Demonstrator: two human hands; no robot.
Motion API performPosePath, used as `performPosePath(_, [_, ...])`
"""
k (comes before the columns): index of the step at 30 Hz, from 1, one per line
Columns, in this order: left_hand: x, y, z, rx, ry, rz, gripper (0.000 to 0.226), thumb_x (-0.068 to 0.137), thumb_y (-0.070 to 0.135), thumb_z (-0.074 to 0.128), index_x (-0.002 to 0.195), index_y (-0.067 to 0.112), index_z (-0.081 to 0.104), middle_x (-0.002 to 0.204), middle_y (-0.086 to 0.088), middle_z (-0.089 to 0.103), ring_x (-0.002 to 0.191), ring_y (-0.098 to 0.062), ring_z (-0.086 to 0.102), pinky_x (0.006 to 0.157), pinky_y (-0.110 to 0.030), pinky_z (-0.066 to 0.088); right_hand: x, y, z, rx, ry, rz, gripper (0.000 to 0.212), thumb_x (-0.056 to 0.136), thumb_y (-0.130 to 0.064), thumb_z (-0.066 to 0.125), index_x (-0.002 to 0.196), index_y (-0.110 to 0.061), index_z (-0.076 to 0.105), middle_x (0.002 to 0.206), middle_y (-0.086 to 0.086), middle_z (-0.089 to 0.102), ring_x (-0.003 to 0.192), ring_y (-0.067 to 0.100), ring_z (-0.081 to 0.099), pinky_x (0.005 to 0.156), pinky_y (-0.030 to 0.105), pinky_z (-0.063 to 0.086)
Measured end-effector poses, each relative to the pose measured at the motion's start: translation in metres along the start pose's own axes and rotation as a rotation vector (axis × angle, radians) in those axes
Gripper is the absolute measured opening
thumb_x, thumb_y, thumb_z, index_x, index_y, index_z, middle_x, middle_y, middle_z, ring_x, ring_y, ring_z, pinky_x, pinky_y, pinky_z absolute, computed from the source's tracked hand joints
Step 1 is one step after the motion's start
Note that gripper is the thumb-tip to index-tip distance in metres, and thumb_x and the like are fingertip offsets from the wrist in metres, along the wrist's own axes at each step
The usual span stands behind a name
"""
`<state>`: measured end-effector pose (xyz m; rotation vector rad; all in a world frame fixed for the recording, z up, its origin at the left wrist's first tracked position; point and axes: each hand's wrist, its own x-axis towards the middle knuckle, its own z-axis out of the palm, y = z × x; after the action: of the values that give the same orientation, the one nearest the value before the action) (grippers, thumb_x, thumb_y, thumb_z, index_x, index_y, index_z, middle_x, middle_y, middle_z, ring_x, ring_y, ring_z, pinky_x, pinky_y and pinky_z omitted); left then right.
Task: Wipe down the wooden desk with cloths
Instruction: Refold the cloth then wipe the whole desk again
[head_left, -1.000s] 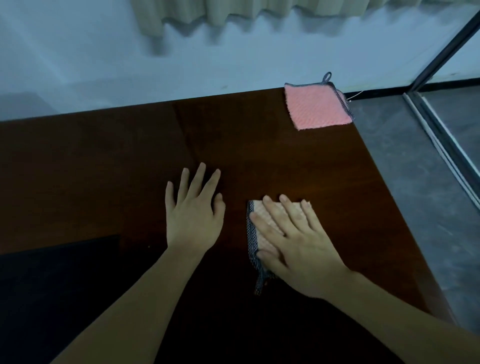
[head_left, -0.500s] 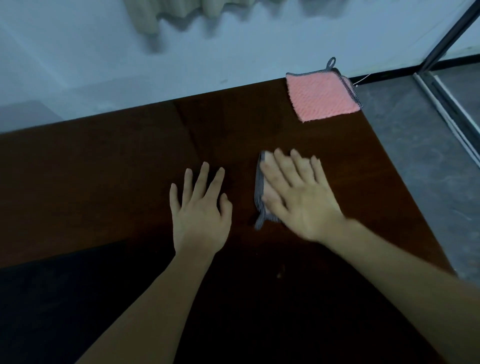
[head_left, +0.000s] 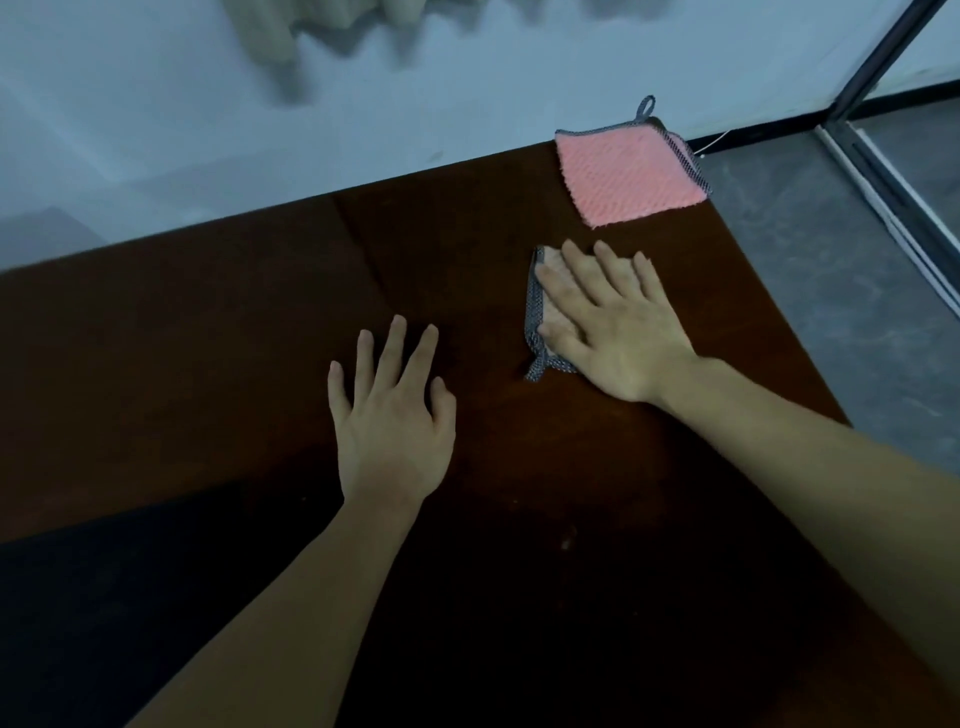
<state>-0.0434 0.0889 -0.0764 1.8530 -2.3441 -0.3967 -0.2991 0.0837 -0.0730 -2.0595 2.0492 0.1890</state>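
Head view: my right hand (head_left: 613, 322) lies flat on a small folded cloth (head_left: 540, 322), fingers (head_left: 576, 265) straight and slightly spread, pressing it onto the dark wooden counter (head_left: 208, 338) toward the far right part of the top. Only the cloth's grey mesh edge and a pale strip show past my palm. My left hand (head_left: 389, 421) rests open on the bare wood just beside it, fingers fanned, holding nothing. A second cloth, pink (head_left: 628, 176) with a grey border and hanging loop, lies unfolded at the far right corner, near my right fingertips but not touching them. Both cloths look light, soft and limp; I judge they slide best under a flat palm and would bunch if pinched. To lift the pink one, the loop or a corner seems the natural hold.
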Motion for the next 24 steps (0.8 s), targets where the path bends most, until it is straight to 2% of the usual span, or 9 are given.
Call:
performPosePath(5, [0.0, 0.002, -0.001, -0.012, -0.008, -0.007, 0.056, 0.104, 0.041, 0.03, 0.16, 0.037, 0.021, 0.17, 0.007, 0.01, 0.157, -0.021, -0.001, 0.126, -0.051, -0.002, -0.042, -0.018, 0.005, 0.014, -0.028, -0.027, 0.075, 0.092, -0.066, -0.007, 0.16, -0.035, -0.012, 0.17, 0.001, -0.013, 0.155, 0.028, -0.014, 0.124, 0.054, -0.008])
performPosePath(11, [0.0, 0.002, -0.001, -0.008, -0.009, -0.01, 0.057, 0.104, 0.042, 0.03, 0.16, 0.037, 0.022, 0.17, 0.007, 0.009, 0.157, -0.02, -0.002, 0.126, -0.051, -0.002, -0.124, -0.028, 0.028, 0.013, -0.044, -0.212, 0.068, 0.102, -0.066, 0.012, 0.162, -0.033, 0.012, 0.17, 0.001, 0.006, 0.157, 0.028, 0.005, 0.124, 0.055, 0.006])
performPosePath(14, [0.0, 0.003, -0.002, 0.002, -0.021, -0.017, 0.057, 0.104, 0.043, 0.027, 0.16, 0.037, 0.02, 0.17, 0.008, 0.007, 0.157, -0.02, -0.004, 0.126, -0.05, -0.003, -0.118, -0.016, 0.026, 0.013, -0.058, -0.254, 0.068, 0.101, -0.068, 0.014, 0.162, -0.038, 0.006, 0.17, -0.002, 0.0, 0.157, 0.025, -0.002, 0.124, 0.053, -0.001])
performPosePath(16, [0.0, 0.003, -0.003, 0.013, -0.032, -0.024, 0.057, 0.104, 0.044, 0.026, 0.16, 0.038, 0.018, 0.17, 0.008, 0.005, 0.157, -0.019, -0.005, 0.126, -0.049, -0.005, -0.098, -0.004, 0.019, 0.005, -0.033, -0.22, 0.068, 0.099, -0.07, 0.005, 0.159, -0.042, -0.008, 0.168, -0.007, -0.014, 0.156, 0.022, -0.015, 0.124, 0.049, -0.011])
performPosePath(18, [0.0, 0.003, -0.002, 0.011, -0.022, -0.02, 0.056, 0.105, 0.044, 0.027, 0.16, 0.038, 0.019, 0.17, 0.008, 0.005, 0.157, -0.019, -0.005, 0.126, -0.049, -0.005, -0.069, 0.011, 0.01, -0.015, -0.017, -0.124, 0.07, 0.092, -0.07, -0.005, 0.156, -0.044, -0.017, 0.167, -0.008, -0.02, 0.155, 0.021, -0.019, 0.123, 0.047, -0.014])
performPosePath(24, [-0.001, 0.002, -0.001, -0.001, -0.009, -0.011, 0.057, 0.103, 0.044, 0.026, 0.16, 0.037, 0.021, 0.17, 0.008, 0.008, 0.157, -0.019, -0.003, 0.126, -0.05, -0.003, -0.009, 0.02, -0.001, 0.014, -0.005, 0.048, 0.078, 0.087, -0.07, -0.008, 0.159, -0.04, -0.011, 0.17, -0.003, -0.014, 0.155, 0.025, -0.015, 0.123, 0.051, -0.012])
